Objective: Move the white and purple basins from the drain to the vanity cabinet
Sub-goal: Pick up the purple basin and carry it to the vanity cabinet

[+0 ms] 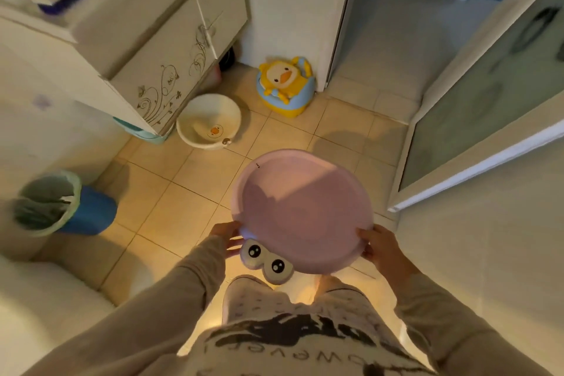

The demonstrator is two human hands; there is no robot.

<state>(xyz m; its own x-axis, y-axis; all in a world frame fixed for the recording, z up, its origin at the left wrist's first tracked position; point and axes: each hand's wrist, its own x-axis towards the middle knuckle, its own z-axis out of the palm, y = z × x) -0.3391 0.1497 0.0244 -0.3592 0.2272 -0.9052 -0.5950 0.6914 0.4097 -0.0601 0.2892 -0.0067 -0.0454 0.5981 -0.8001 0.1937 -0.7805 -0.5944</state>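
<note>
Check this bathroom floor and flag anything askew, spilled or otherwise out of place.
Nothing is spilled or broken. The white basin sits tilted, one edge tucked against the foot of the vanity cabinet rather than flat on the tiles. The purple basin is held in the air by the left hand and right hand.

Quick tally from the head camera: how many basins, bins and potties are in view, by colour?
Purple basin, held by left hand and right hand: 1
White basin, on the floor by the vanity cabinet: 1
Blue waste bin with a liner: 1
Yellow and blue duck potty: 1
Total: 4
</note>
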